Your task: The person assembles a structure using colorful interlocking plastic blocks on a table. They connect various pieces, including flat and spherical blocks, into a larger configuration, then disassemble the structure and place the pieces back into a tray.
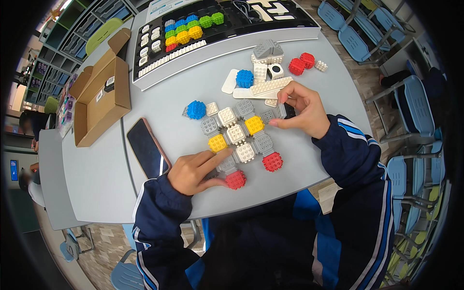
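Observation:
An assembly of joined studded building blocks (236, 134) lies flat on the table in front of me, in white, grey and yellow. A red block (273, 162) sits at its near right corner and another red block (236, 179) at its near left. My left hand (193, 171) is closed on the near left part, index finger and thumb on either side of a grey block (226, 166). My right hand (305, 112) pinches a small black and greyish piece (288, 111) just right of the assembly, beside a small grey block (267, 116). My fingers partly hide that piece.
A sorting tray (227, 37) of coloured blocks stands at the back. Loose white plates (263, 92), a blue block (244, 78) and red blocks (302, 63) lie before it. Another blue block (196, 109), a phone (146, 147) and an open cardboard box (104, 96) are leftward.

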`<action>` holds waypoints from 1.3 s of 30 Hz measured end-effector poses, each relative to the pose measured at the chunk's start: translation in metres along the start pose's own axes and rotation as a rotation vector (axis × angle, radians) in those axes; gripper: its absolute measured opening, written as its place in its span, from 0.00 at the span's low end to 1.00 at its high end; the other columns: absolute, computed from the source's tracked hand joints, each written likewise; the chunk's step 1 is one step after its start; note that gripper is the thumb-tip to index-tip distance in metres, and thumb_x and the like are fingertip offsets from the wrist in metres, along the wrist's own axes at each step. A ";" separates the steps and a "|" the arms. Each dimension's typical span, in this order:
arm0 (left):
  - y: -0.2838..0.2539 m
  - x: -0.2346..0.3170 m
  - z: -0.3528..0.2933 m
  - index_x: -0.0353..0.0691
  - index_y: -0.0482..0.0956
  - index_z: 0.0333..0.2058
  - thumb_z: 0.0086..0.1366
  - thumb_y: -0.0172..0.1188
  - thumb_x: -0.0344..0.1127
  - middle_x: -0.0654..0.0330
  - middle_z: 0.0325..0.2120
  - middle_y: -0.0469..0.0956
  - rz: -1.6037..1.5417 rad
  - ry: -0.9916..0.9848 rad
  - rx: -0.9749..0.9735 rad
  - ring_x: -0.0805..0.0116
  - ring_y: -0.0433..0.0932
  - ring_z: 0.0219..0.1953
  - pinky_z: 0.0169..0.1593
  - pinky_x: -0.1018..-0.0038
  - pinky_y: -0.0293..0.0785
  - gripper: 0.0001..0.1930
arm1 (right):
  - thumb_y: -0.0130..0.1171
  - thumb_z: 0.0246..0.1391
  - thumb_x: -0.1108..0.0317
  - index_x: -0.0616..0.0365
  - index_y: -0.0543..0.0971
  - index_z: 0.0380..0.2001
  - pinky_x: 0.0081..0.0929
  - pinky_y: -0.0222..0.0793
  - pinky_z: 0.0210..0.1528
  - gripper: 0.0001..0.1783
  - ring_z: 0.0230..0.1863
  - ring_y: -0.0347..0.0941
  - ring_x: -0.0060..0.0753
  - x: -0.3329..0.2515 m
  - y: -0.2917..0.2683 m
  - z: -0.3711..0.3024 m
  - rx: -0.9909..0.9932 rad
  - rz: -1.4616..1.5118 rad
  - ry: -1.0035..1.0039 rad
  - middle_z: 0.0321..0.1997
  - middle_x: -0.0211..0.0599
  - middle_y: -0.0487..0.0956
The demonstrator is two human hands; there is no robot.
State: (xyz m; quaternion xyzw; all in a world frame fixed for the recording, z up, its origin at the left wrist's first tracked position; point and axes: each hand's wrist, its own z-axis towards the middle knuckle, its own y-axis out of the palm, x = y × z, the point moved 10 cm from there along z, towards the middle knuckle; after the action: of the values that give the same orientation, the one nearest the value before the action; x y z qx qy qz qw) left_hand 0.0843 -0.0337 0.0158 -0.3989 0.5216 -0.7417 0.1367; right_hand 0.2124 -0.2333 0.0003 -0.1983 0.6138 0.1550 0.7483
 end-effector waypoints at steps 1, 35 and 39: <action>0.000 0.000 0.000 0.39 0.70 0.62 0.54 0.68 0.52 0.56 0.26 0.70 -0.001 -0.002 -0.002 0.58 0.76 0.26 0.33 0.67 0.76 0.39 | 0.78 0.39 0.76 0.55 0.73 0.34 0.24 0.67 0.59 0.23 0.49 0.68 0.18 -0.001 0.000 0.000 0.000 -0.007 0.004 0.41 0.25 0.71; -0.001 -0.001 0.000 0.40 0.70 0.62 0.55 0.69 0.52 0.55 0.27 0.73 -0.011 -0.031 -0.016 0.57 0.78 0.27 0.34 0.66 0.77 0.38 | 0.73 0.39 0.76 0.60 0.71 0.26 0.18 0.55 0.28 0.17 0.29 0.58 0.15 -0.006 0.001 -0.005 0.053 -0.314 -0.169 0.27 0.25 0.67; -0.001 0.000 0.001 0.40 0.70 0.62 0.55 0.68 0.52 0.55 0.27 0.73 -0.013 -0.029 -0.013 0.57 0.78 0.27 0.34 0.66 0.77 0.39 | 0.73 0.38 0.76 0.60 0.70 0.26 0.19 0.55 0.28 0.19 0.29 0.57 0.16 -0.007 0.001 -0.005 0.050 -0.334 -0.168 0.26 0.26 0.66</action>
State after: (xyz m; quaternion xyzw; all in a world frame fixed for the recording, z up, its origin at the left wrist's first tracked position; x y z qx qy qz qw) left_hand 0.0854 -0.0336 0.0167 -0.4140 0.5216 -0.7334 0.1369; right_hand 0.2066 -0.2346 0.0065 -0.2649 0.5114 0.0295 0.8170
